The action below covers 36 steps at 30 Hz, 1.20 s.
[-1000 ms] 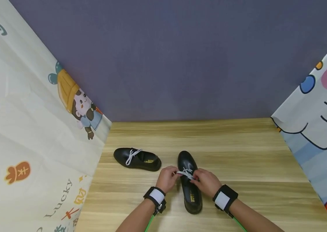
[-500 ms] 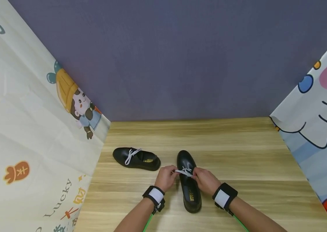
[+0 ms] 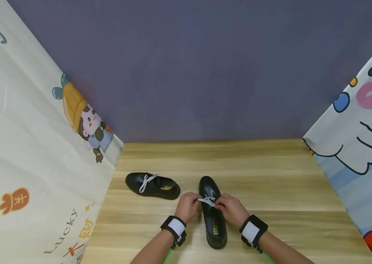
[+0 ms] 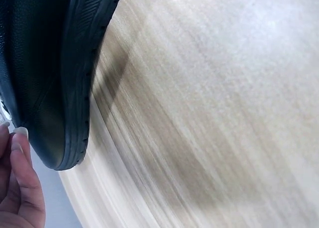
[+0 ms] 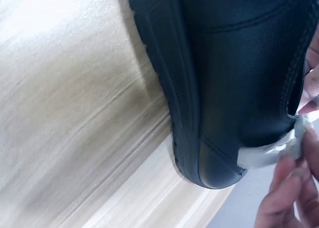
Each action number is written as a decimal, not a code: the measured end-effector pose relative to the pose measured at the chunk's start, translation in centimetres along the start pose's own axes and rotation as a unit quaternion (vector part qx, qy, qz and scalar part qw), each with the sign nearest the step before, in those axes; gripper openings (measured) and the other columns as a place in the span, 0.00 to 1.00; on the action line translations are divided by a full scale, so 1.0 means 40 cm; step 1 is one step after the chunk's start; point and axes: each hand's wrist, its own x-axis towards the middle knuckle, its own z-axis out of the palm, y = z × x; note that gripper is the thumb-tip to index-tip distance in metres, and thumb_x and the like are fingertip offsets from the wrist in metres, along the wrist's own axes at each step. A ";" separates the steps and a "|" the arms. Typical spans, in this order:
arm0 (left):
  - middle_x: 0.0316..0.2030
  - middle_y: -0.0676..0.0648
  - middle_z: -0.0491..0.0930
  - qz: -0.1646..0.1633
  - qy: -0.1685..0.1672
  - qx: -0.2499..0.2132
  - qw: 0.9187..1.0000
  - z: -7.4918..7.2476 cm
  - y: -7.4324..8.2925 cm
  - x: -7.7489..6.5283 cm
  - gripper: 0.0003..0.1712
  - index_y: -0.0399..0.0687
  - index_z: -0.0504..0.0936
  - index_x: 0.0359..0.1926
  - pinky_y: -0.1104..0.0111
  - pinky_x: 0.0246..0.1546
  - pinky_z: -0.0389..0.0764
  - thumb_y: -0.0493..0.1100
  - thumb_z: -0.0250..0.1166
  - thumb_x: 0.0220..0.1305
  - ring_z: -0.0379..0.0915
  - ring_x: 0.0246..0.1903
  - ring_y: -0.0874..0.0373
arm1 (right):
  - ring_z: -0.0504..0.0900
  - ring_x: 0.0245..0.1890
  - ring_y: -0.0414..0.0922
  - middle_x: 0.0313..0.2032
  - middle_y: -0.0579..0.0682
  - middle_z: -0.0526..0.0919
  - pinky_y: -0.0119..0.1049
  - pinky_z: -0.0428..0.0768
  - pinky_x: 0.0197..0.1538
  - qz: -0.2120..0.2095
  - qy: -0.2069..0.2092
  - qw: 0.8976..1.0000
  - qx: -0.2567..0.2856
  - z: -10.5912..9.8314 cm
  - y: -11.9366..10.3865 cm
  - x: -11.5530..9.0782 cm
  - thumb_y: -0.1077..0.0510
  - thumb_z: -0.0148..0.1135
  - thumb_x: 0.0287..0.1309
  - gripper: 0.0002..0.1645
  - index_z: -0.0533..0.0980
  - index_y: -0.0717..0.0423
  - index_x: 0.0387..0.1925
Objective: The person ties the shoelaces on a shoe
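A black lace-up shoe (image 3: 213, 223) stands on the wood-patterned surface, toe pointing away. Its white shoelace (image 3: 208, 201) lies in loops across the front of the opening. From the left side, my left hand (image 3: 187, 207) pinches one part of the lace between thumb and finger. Opposite it, my right hand (image 3: 233, 209) pinches another part. In the right wrist view the lace end (image 5: 259, 156) sticks out of the right fingertips (image 5: 294, 175) beside the shoe's side. The left wrist view shows the left fingertips (image 4: 21, 133) close to the shoe's upper; the lace there is barely visible.
A second black shoe (image 3: 153, 186) lies left of the first, toe to the left, its white lace tied in a bow. Printed white cloths (image 3: 40, 121) flank the wood-patterned surface (image 3: 265, 172), and a grey-purple panel (image 3: 186, 69) stands behind it.
The head view has shifted slightly. Both hands stay at the lace on either side of the shoe; the right fingers have changed their hold a little.
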 end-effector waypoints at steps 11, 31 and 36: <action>0.30 0.52 0.83 -0.019 -0.008 -0.011 1.000 0.005 -0.008 -0.035 0.04 0.45 0.89 0.34 0.71 0.33 0.79 0.33 0.71 0.60 0.79 0.31 0.62 | 0.70 0.29 0.35 0.31 0.40 0.69 0.32 0.72 0.32 0.073 -0.031 0.997 0.008 0.033 -0.014 -0.028 0.67 0.68 0.59 0.11 0.74 0.51 0.31; 0.28 0.55 0.81 -0.022 0.004 -0.025 0.999 0.019 0.003 -0.027 0.05 0.47 0.88 0.33 0.75 0.30 0.76 0.33 0.70 0.61 0.74 0.28 0.68 | 0.71 0.31 0.35 0.30 0.40 0.70 0.33 0.73 0.34 0.075 -0.042 0.996 0.039 0.017 0.008 -0.041 0.71 0.60 0.63 0.12 0.70 0.52 0.32; 0.29 0.54 0.82 -0.016 0.012 -0.030 0.999 0.017 0.007 -0.016 0.05 0.47 0.88 0.33 0.75 0.30 0.76 0.33 0.70 0.61 0.74 0.29 0.68 | 0.71 0.29 0.34 0.29 0.42 0.71 0.31 0.72 0.33 0.083 -0.046 0.991 0.091 0.007 0.018 -0.032 0.72 0.58 0.63 0.13 0.68 0.52 0.32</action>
